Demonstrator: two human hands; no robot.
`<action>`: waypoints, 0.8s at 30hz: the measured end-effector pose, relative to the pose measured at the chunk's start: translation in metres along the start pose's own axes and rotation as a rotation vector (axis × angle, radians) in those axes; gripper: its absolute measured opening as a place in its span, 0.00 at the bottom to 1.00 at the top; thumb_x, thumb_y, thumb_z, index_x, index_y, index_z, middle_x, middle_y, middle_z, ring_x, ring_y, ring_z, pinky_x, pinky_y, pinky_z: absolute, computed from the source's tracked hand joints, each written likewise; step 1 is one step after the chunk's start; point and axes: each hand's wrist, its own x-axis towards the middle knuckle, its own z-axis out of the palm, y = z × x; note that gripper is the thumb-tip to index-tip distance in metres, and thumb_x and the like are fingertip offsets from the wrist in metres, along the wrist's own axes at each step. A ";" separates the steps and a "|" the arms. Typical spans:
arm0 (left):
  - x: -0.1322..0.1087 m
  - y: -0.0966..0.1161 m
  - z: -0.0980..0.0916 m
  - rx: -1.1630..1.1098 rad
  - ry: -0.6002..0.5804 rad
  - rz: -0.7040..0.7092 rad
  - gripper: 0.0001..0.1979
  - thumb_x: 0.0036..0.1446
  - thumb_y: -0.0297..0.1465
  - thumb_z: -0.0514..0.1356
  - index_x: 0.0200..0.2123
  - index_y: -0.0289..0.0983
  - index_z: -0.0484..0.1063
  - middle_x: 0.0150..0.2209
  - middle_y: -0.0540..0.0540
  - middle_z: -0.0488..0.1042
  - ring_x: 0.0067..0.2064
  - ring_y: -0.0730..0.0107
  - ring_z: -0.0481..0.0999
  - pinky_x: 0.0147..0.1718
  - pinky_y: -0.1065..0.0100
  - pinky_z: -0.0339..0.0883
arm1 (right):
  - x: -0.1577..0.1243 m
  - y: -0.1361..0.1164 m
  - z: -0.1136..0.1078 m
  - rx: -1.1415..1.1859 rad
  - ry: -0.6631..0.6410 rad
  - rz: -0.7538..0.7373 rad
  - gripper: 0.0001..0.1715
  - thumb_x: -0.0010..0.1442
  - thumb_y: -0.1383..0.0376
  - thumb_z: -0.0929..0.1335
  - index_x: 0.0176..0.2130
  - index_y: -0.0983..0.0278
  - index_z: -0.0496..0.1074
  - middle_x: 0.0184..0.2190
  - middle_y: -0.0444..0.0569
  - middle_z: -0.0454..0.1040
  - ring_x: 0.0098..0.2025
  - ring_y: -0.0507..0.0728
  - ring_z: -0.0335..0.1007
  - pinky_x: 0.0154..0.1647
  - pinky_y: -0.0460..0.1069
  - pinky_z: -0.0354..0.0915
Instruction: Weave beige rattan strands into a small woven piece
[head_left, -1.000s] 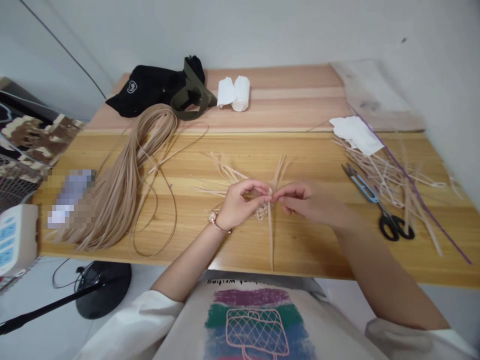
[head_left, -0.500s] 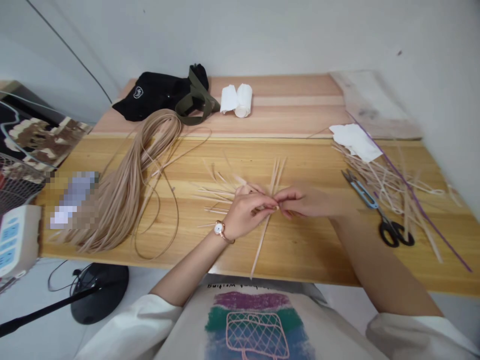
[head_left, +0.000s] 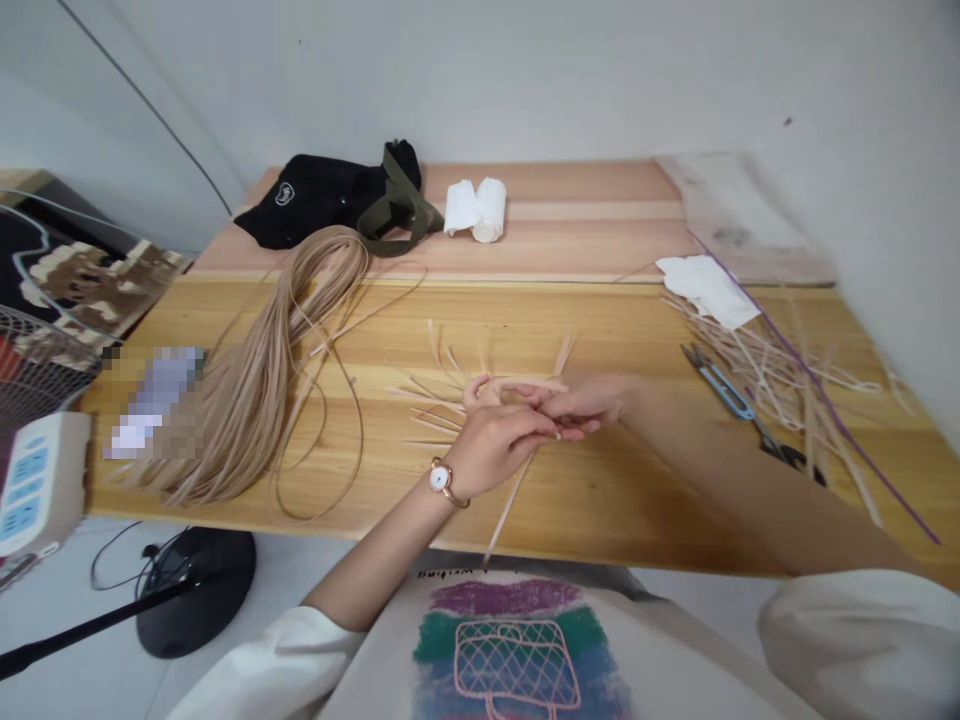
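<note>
Thin beige rattan-like strips (head_left: 514,505) stick out from under and around both hands, fanning to the left, upward and toward the front edge. My left hand (head_left: 495,440), with a watch (head_left: 441,480) on its wrist, is closed with thumb and fingers pinched on the strips. My right hand (head_left: 589,402) meets it from the right, palm turned partly up, its fingers closed about the strips where they cross. The fingertips of both hands touch or overlap, hiding the crossing point.
A large bundle of beige strips (head_left: 259,390) lies left, near a black bag (head_left: 322,195). A white paper roll (head_left: 490,210) stands behind. On the right are scissors (head_left: 724,390), cut strips (head_left: 776,370), white tissue (head_left: 705,288) and a purple strip (head_left: 847,430).
My right hand has turned palm upward and moved slightly left, its fingers now overlapping my left hand's. The long front strip has swung a little left. My right forearm covers more of the scissors' handles.
</note>
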 end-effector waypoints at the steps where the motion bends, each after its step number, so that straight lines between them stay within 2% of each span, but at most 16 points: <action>1: -0.001 0.002 0.000 0.012 0.015 0.006 0.06 0.57 0.31 0.57 0.33 0.43 0.75 0.35 0.53 0.79 0.44 0.68 0.74 0.59 0.54 0.39 | 0.000 0.002 0.001 0.029 -0.013 -0.005 0.03 0.49 0.68 0.66 0.26 0.66 0.65 0.08 0.36 0.62 0.08 0.43 0.49 0.06 0.38 0.41; 4: -0.005 0.007 0.002 0.037 0.078 0.026 0.07 0.57 0.31 0.58 0.33 0.45 0.76 0.35 0.53 0.79 0.50 0.65 0.70 0.59 0.54 0.39 | -0.002 0.007 0.001 0.074 -0.062 -0.006 0.05 0.50 0.65 0.67 0.28 0.66 0.66 0.08 0.34 0.61 0.08 0.42 0.47 0.06 0.37 0.40; 8: -0.008 0.010 0.005 0.054 0.144 0.051 0.09 0.55 0.29 0.58 0.35 0.48 0.77 0.38 0.52 0.78 0.52 0.61 0.69 0.59 0.50 0.38 | -0.003 0.008 0.003 0.106 -0.053 -0.016 0.08 0.52 0.64 0.67 0.33 0.67 0.68 0.09 0.35 0.63 0.07 0.43 0.49 0.06 0.37 0.41; 14: -0.010 0.011 0.005 0.044 0.127 0.092 0.09 0.57 0.30 0.57 0.34 0.47 0.77 0.36 0.51 0.78 0.52 0.62 0.69 0.60 0.50 0.38 | -0.003 0.014 0.001 0.084 -0.102 -0.050 0.12 0.49 0.63 0.70 0.35 0.67 0.68 0.10 0.35 0.65 0.07 0.43 0.50 0.05 0.37 0.45; 17: -0.010 0.013 0.003 0.034 0.101 0.057 0.09 0.57 0.30 0.57 0.34 0.46 0.77 0.35 0.51 0.78 0.51 0.64 0.69 0.61 0.52 0.38 | -0.004 0.018 -0.001 0.067 -0.109 -0.085 0.14 0.50 0.61 0.70 0.34 0.66 0.67 0.11 0.35 0.67 0.08 0.43 0.52 0.06 0.36 0.46; 21: -0.008 0.016 -0.003 0.044 0.086 -0.033 0.07 0.56 0.29 0.58 0.32 0.45 0.76 0.34 0.52 0.79 0.53 0.61 0.67 0.59 0.49 0.36 | -0.008 0.019 0.006 0.132 -0.023 -0.094 0.14 0.51 0.59 0.69 0.33 0.66 0.66 0.10 0.34 0.64 0.08 0.43 0.51 0.06 0.37 0.46; 24: -0.005 0.015 -0.008 0.057 0.147 -0.122 0.05 0.54 0.31 0.60 0.32 0.45 0.76 0.33 0.51 0.79 0.52 0.60 0.67 0.58 0.48 0.37 | -0.006 0.020 0.018 0.263 0.154 -0.157 0.13 0.50 0.59 0.68 0.33 0.65 0.65 0.08 0.33 0.61 0.07 0.43 0.46 0.06 0.37 0.42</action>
